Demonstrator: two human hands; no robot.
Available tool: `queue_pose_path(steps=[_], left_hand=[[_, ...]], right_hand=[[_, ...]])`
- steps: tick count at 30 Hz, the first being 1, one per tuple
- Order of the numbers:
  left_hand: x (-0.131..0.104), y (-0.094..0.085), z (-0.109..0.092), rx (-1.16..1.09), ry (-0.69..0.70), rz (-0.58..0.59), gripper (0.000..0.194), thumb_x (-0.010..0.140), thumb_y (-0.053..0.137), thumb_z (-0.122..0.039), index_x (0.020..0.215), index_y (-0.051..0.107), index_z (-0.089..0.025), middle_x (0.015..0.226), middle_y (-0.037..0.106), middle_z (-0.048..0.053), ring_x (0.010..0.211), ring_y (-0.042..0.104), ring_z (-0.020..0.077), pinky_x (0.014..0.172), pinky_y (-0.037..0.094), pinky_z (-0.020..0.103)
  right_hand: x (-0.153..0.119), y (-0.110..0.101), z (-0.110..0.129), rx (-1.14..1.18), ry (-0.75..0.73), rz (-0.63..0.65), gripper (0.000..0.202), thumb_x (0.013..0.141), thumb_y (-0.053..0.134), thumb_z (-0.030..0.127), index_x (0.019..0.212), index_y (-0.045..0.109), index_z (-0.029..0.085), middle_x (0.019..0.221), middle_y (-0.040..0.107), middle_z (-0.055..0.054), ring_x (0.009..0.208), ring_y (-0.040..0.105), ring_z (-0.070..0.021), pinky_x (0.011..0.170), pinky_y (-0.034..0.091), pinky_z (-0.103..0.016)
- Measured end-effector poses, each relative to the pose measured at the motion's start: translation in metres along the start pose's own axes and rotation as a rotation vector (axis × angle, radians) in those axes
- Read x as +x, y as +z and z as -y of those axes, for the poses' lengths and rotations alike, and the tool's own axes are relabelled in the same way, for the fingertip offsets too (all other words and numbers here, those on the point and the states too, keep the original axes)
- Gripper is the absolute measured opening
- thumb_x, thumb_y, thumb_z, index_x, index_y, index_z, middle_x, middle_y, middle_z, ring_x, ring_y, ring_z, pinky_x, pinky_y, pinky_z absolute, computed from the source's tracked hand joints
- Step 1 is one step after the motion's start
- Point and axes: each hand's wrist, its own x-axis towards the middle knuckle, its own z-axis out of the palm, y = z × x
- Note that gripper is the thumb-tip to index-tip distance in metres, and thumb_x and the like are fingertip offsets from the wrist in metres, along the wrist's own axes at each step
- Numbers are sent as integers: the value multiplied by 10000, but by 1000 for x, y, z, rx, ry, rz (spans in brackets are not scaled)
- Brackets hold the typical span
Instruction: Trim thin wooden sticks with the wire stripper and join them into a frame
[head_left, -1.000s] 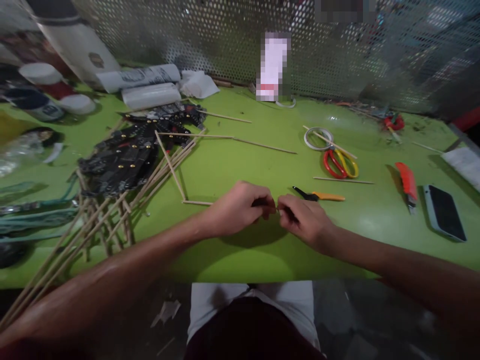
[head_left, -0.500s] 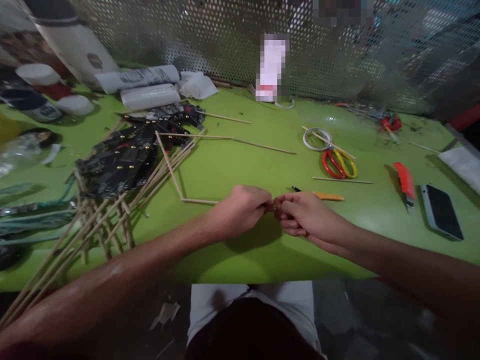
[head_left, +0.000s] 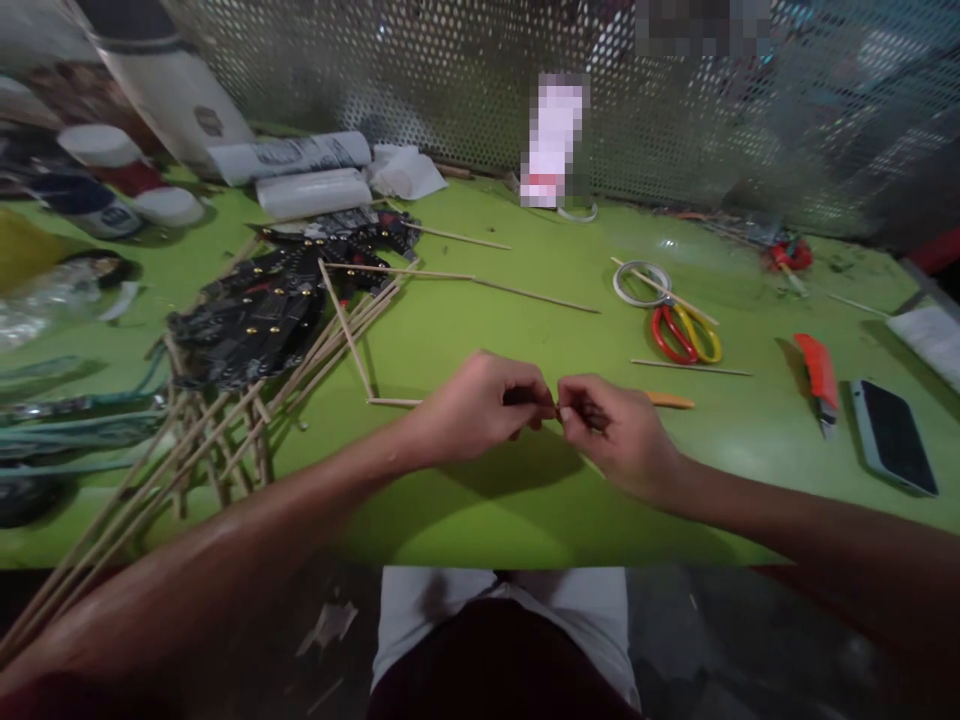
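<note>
My left hand (head_left: 491, 405) and my right hand (head_left: 615, 425) meet fingertip to fingertip above the green table (head_left: 450, 520). Both are pinched closed on something too small to make out. A thin stick (head_left: 395, 402) runs from the left up to my left hand; its far end meets another stick (head_left: 346, 330) at a bend, which joins a long stick (head_left: 397, 270) at the top. Just behind my right hand lies an orange-handled tool (head_left: 671, 401), partly hidden by it.
Black studded pieces (head_left: 262, 310) lie over a bundle of sticks (head_left: 187, 450) at left. Scissors (head_left: 675, 335), a tape roll (head_left: 641, 283), a red cutter (head_left: 816, 375) and a phone (head_left: 892, 437) sit at right. White rolls (head_left: 311, 192) stand before the mesh panel (head_left: 450, 80).
My right hand has turned, its fingers now curled in more, and covers more of the orange-handled tool. My left hand has risen slightly. The whole view has shifted a little.
</note>
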Motion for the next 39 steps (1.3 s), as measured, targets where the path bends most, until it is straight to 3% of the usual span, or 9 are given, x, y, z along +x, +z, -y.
queue_pose_path(steps=[4,7,13,19,26,30,34,36,39], left_hand=[[-1,5,4,164,182,-90,109,799,631,-65,771,721,-120,667,713,18,559,608,87,549,436,180],[-1,10,9,216,262,-101,111,817,636,-85,756,717,-129,698,724,31,611,636,111,588,455,202],[-2,13,12,320,316,-96,146,831,587,-62,752,695,-119,691,702,36,608,622,118,582,441,210],[-5,14,15,576,452,-63,246,875,465,-45,744,660,-118,656,640,37,572,570,130,548,398,249],[-7,16,19,628,493,-12,279,904,407,-41,793,649,-126,676,609,30,587,551,131,561,403,256],[-5,16,19,583,467,-29,239,906,453,-63,792,656,-114,683,633,33,592,579,138,555,419,251],[-3,14,17,489,398,-50,165,901,524,-90,843,679,-104,747,687,48,650,629,149,593,447,248],[-3,13,15,436,372,-48,137,897,556,-100,851,685,-103,760,697,48,664,636,144,603,448,240],[-3,11,11,359,336,-48,91,863,603,-75,839,683,-112,761,705,30,667,634,121,612,441,214]], right_hand=[[0,5,25,509,442,49,67,826,554,250,804,506,208,555,414,69,447,366,-74,427,265,-229],[2,3,35,701,652,102,85,802,554,205,746,493,188,573,387,68,435,284,-41,394,157,-206],[4,-1,36,785,722,119,126,808,524,153,691,480,169,597,332,64,457,252,-30,385,129,-195],[5,1,32,873,808,138,149,771,520,135,642,452,164,612,345,52,459,247,-21,379,104,-184],[4,-1,26,932,885,137,158,738,568,115,646,447,157,626,368,48,461,245,-8,383,101,-165],[4,-4,25,897,854,190,159,773,584,137,672,463,158,613,389,48,460,283,-18,375,151,-162],[-1,-9,20,821,742,214,93,850,573,239,817,517,172,647,454,37,505,429,-64,411,331,-189],[-5,-12,14,636,608,168,94,868,560,264,897,516,187,698,512,20,553,512,-101,464,426,-236],[-13,-16,5,162,236,22,147,865,580,233,990,510,199,828,589,-16,683,589,-133,608,504,-282]])
